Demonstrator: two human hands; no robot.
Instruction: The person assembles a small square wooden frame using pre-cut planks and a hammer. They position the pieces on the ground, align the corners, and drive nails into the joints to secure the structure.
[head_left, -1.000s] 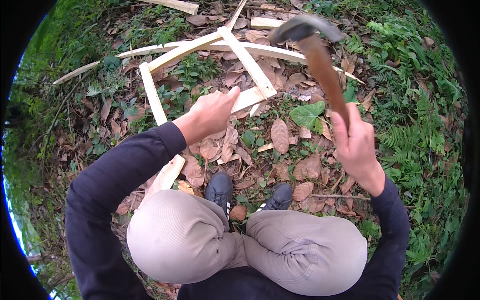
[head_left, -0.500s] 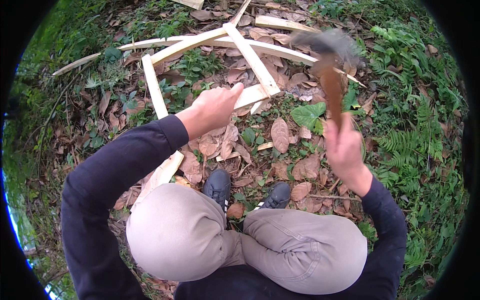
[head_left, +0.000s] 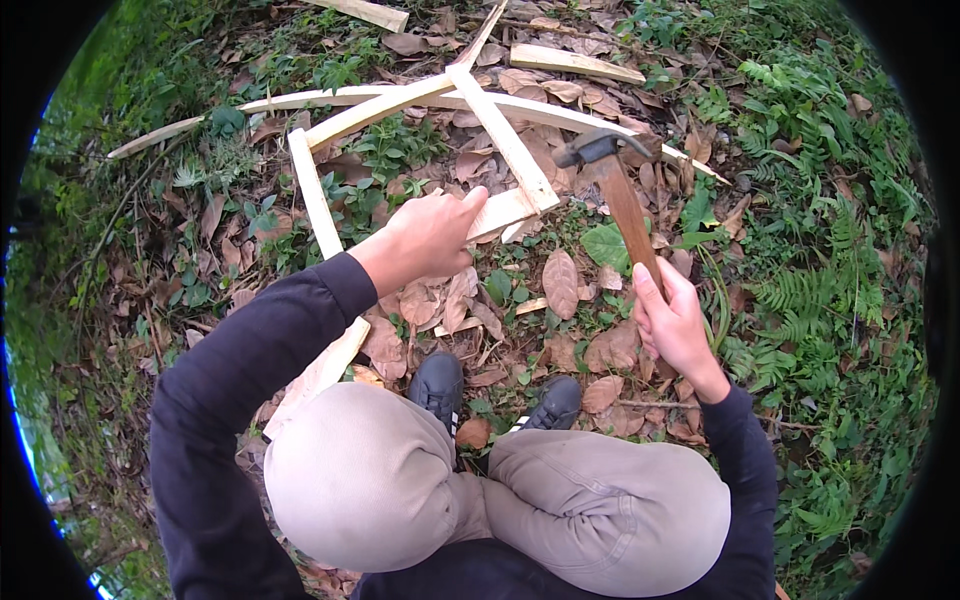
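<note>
A claw hammer (head_left: 629, 218) with a wooden handle and dark metal head is gripped in my right hand (head_left: 680, 325), its head just right of a pale wooden frame. My left hand (head_left: 425, 235) is closed around the frame's near wooden slat (head_left: 505, 209); the fingers underneath are partly hidden. That slat meets a side slat (head_left: 505, 140) at the right corner, beside the hammer head. The frame's far slat (head_left: 380, 110) and left slat (head_left: 314, 190) complete its outline, though my left forearm covers part of the left side.
A long, thin wooden strip (head_left: 555, 113) lies beyond and under the frame. Loose wood pieces (head_left: 575, 62) rest at the back. Dry leaves (head_left: 560, 283) and ferns (head_left: 810, 290) cover the ground. My dark shoes (head_left: 437, 388) are close below the frame.
The hammer has swung down and left, its head now sharp beside the frame's right corner. My right hand has lowered with it; my left hand keeps its hold on the slat.
</note>
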